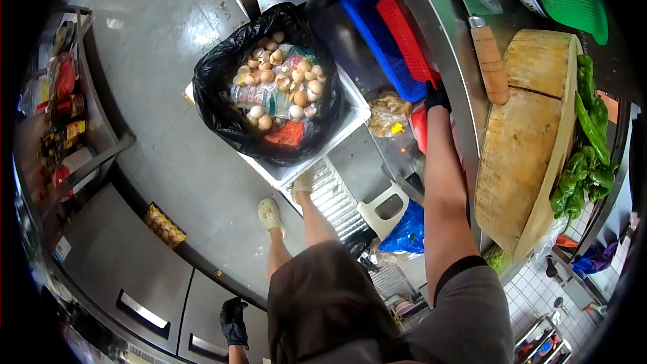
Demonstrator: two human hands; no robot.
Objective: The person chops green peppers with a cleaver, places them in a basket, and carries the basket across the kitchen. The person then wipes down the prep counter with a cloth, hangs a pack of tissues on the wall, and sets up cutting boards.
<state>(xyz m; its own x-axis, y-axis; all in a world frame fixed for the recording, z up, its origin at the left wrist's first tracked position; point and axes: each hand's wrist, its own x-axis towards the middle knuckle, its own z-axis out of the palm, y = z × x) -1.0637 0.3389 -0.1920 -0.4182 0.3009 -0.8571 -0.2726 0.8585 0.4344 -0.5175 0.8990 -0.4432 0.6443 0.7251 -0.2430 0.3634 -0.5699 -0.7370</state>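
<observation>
My right hand [438, 98], in a black glove, reaches beneath the edge of the steel counter. It is closed at the near end of a red plastic basket [403, 30], though the counter partly hides its fingers. That basket leans inside a blue plastic basket [360, 10] on the lower shelf. More red plastic [419, 128] shows just beside the wrist. Low at my left side hangs my left hand [234, 323], also black-gloved, with loosely bent fingers and nothing visible in it. Steel cabinet doors [125, 273] are nearest to it.
A black-bagged bin [222, 118] holds eggshells [296, 84]. A stool [384, 209] and blue bag [406, 229] stand near my legs. On the counter are a thick chopping board [522, 141], a wooden-handled tool [490, 61] and green peppers [593, 128]. An egg carton [164, 224] lies by the cabinets.
</observation>
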